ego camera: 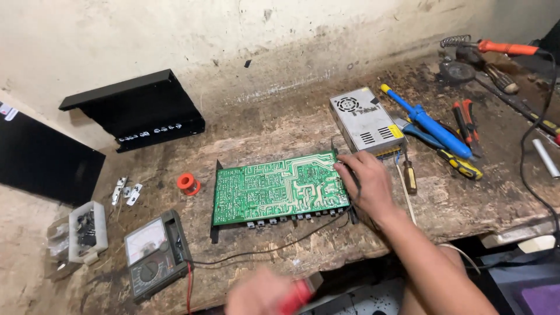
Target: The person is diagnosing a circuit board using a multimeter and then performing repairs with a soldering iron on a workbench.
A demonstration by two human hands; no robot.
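Note:
A green circuit board (274, 188) lies solder side up on the worn wooden bench, in a black frame. My right hand (364, 184) rests on its right edge, fingers curled over the board's rim. My left hand (262, 294) is low at the bottom of the view, blurred, closed around a red-handled object (296, 294) that I cannot identify. An analog multimeter (156, 254) sits left of the board, its black and red leads running along the bench's front edge.
A silver power supply box (364, 121) lies behind my right hand. Blue desoldering pump (429, 123), pliers, screwdrivers and an orange-handled soldering iron (504, 48) crowd the right. A solder spool (188, 183), black metal cover (137, 111) and small parts box (87, 232) sit left.

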